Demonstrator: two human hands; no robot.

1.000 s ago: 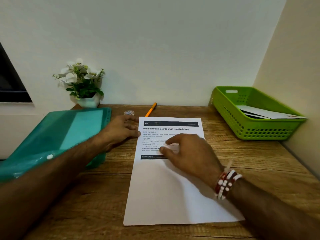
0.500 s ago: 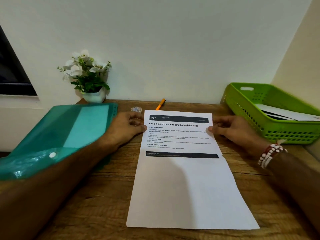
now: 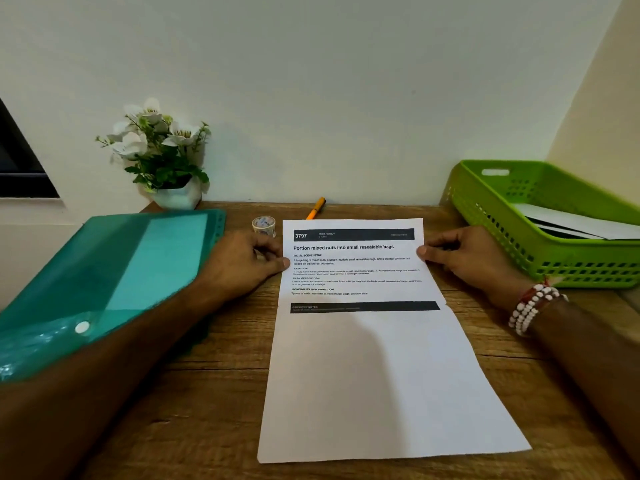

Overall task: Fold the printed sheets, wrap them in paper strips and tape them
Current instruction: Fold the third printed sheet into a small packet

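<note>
A printed sheet [image 3: 374, 375] lies centre frame on the wooden surface [image 3: 214, 393]. The left hand [image 3: 242, 268] and right hand [image 3: 474, 261] pinch its upper side edges. Bare wood flanks its lower half.

Head camera faces forward and down; seemingly close over the desk [image 3: 225, 410].

A small home-office corner: a wooden surface [image 3: 225, 410] against plain walls [image 3: 311, 81], with a green tray [image 3: 540, 258] of papers [image 3: 571, 221], a teal folder [image 3: 104, 278], a pen [image 3: 316, 208], a tape roll [image 3: 264, 225] and potted flowers [image 3: 162, 150].
</note>
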